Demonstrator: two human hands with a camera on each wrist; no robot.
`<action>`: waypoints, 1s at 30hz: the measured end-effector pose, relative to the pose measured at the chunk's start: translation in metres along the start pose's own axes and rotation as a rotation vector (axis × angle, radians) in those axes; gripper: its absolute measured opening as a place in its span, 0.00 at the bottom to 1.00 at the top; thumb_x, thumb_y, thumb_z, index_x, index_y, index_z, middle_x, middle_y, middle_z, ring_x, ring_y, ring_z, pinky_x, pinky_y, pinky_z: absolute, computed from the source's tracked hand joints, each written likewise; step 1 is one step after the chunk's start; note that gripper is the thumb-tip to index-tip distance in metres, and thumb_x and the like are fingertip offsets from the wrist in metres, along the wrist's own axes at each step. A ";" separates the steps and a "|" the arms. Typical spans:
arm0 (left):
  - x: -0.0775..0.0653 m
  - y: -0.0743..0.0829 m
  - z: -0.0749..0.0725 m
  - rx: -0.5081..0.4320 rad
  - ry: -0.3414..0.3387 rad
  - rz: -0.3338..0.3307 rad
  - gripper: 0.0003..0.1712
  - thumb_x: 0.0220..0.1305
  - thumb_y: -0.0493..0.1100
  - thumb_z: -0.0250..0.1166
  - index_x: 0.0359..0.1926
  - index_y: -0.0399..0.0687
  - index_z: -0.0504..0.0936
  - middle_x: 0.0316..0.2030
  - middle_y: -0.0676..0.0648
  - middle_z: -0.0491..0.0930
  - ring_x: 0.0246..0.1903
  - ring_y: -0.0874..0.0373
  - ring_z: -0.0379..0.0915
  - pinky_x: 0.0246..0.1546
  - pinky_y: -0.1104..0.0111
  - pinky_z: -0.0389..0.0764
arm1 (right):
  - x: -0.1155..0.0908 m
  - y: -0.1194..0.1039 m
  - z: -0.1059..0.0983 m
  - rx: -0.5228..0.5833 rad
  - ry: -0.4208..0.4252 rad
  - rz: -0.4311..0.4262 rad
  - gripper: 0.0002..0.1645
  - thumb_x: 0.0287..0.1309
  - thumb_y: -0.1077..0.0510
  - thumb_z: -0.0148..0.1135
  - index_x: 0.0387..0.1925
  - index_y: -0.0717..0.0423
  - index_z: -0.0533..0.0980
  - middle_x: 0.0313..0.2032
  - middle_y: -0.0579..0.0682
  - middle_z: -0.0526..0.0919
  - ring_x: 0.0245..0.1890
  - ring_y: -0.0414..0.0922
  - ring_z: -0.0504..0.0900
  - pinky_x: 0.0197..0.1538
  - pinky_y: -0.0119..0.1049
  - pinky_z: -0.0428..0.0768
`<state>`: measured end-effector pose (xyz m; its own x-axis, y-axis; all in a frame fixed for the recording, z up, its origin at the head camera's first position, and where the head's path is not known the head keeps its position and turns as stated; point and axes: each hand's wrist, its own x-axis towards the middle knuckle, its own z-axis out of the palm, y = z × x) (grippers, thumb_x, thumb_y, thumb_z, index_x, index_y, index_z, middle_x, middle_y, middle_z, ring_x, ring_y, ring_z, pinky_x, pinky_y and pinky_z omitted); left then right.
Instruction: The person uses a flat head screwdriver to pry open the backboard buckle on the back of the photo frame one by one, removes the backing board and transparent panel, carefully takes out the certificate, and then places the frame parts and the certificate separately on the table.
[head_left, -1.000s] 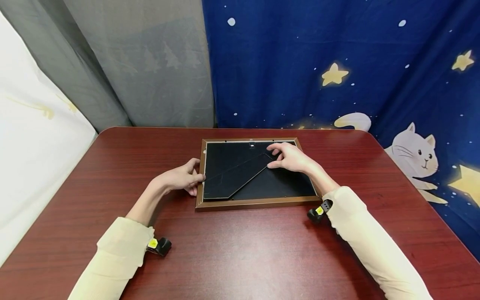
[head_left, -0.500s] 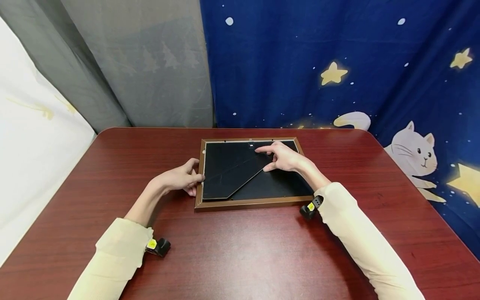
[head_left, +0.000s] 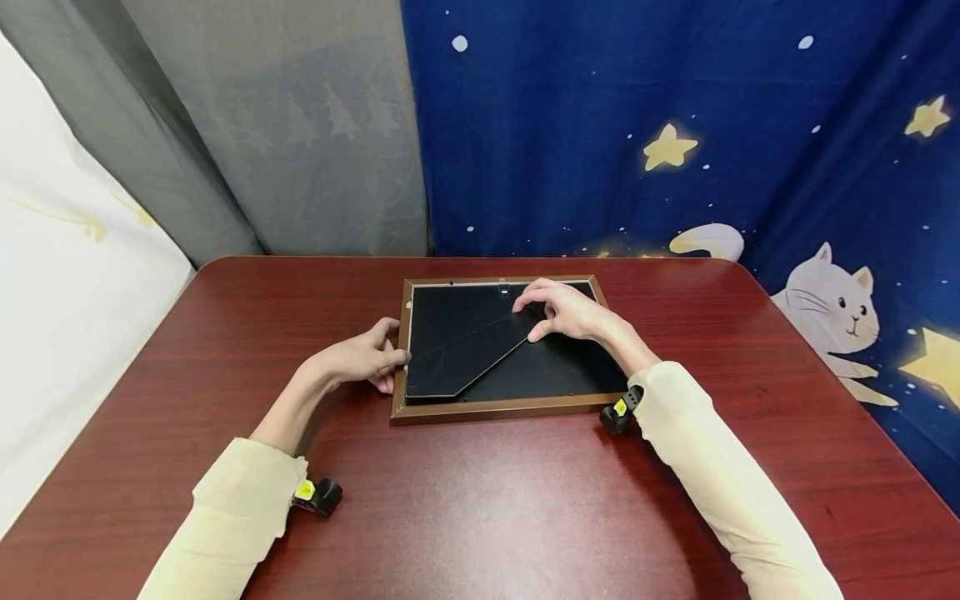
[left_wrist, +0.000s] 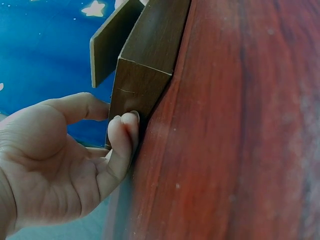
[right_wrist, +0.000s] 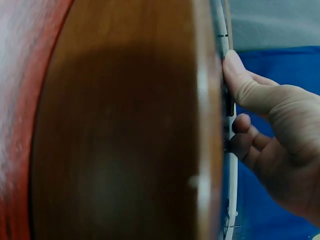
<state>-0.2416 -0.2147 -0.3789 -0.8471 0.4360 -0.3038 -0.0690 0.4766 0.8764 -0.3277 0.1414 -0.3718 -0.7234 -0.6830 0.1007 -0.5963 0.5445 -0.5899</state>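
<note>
A brown wooden picture frame lies with its black backing facing up. On the backing is a black easel stand, a slanted strip whose lower left end stands a little off the frame in the left wrist view. My left hand holds the frame's left side, thumb on the top edge and fingers curled against the side wall. With thumb and fingers on either edge, my right hand grips the stand near its upper end. The right fingertips partly hide that end.
The frame rests on a reddish wooden table. A small metal hanger sits at the frame's far edge. Behind the table hang a grey curtain and a blue star-patterned curtain.
My right hand has shifted slightly left along the stand; its forefinger reached out, then curled in against the stand's edge. My left hand and the frame have stayed put.
</note>
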 end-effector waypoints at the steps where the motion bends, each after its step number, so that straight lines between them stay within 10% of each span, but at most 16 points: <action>1: 0.000 0.000 0.000 -0.002 0.000 0.000 0.34 0.75 0.37 0.55 0.71 0.32 0.46 0.34 0.38 0.73 0.23 0.55 0.79 0.30 0.65 0.84 | 0.000 0.002 0.000 -0.003 0.001 -0.020 0.27 0.46 0.61 0.80 0.50 0.58 0.82 0.53 0.55 0.76 0.30 0.47 0.70 0.36 0.33 0.69; 30: 0.008 -0.001 -0.002 -0.039 -0.010 -0.026 0.40 0.75 0.36 0.54 0.75 0.32 0.39 0.34 0.40 0.71 0.23 0.58 0.79 0.32 0.67 0.84 | 0.003 0.008 -0.023 -0.008 -0.070 -0.163 0.25 0.50 0.60 0.76 0.52 0.59 0.80 0.51 0.54 0.78 0.45 0.52 0.72 0.42 0.39 0.70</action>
<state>-0.2494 -0.2128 -0.3812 -0.8395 0.4315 -0.3303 -0.1116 0.4579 0.8820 -0.3424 0.1552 -0.3579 -0.5914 -0.7944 0.1384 -0.7064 0.4276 -0.5641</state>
